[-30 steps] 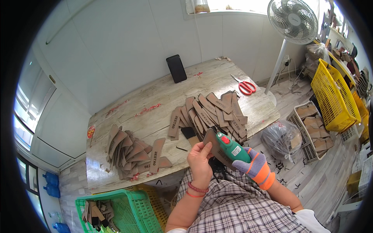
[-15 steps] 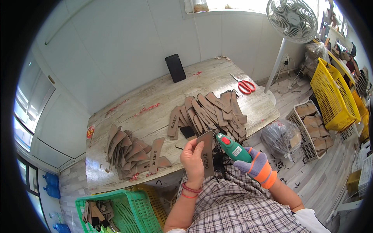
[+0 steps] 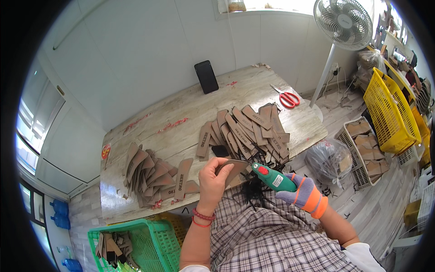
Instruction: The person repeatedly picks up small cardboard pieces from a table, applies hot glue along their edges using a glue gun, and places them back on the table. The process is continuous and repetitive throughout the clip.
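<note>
At the near edge of the table [image 3: 244,84], the bare left hand [image 3: 213,178] reaches forward, its thumb and bent fingers pinched together on a brown strip [image 3: 238,169], while the gloved right hand [image 3: 300,192], with its forearm slanting up from the right, wraps around a green power tool [image 3: 277,179] beside that same edge. The strip is held tilted over the table's near edge, thin, plain brown and partly covered by the fingers; it is close to the tool's nose, though whether they touch is hard to tell from this angle.
</note>
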`<act>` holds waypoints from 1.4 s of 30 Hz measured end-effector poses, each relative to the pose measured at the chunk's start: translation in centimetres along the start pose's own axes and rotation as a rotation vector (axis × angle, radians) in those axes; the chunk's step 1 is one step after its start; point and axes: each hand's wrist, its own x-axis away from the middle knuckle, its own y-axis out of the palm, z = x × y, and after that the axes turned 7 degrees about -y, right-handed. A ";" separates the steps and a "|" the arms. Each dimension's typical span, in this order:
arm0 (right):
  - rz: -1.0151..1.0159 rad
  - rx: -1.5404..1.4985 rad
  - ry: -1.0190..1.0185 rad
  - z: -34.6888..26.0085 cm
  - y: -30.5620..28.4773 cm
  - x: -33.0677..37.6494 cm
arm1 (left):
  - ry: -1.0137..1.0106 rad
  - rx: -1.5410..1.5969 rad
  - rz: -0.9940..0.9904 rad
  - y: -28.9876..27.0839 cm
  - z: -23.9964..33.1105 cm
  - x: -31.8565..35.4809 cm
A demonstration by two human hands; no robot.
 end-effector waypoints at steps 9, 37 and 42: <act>-0.076 0.128 0.008 0.7 -0.6 -0.1 | 0.053 -0.169 -0.115 -1.7 1.0 -0.7; -0.116 0.084 0.075 1.2 1.2 -1.8 | -0.034 -0.605 0.063 -8.3 -2.9 -2.4; -0.034 0.101 -0.005 4.1 0.4 -1.2 | 0.261 -1.023 0.365 -3.8 -4.8 -4.8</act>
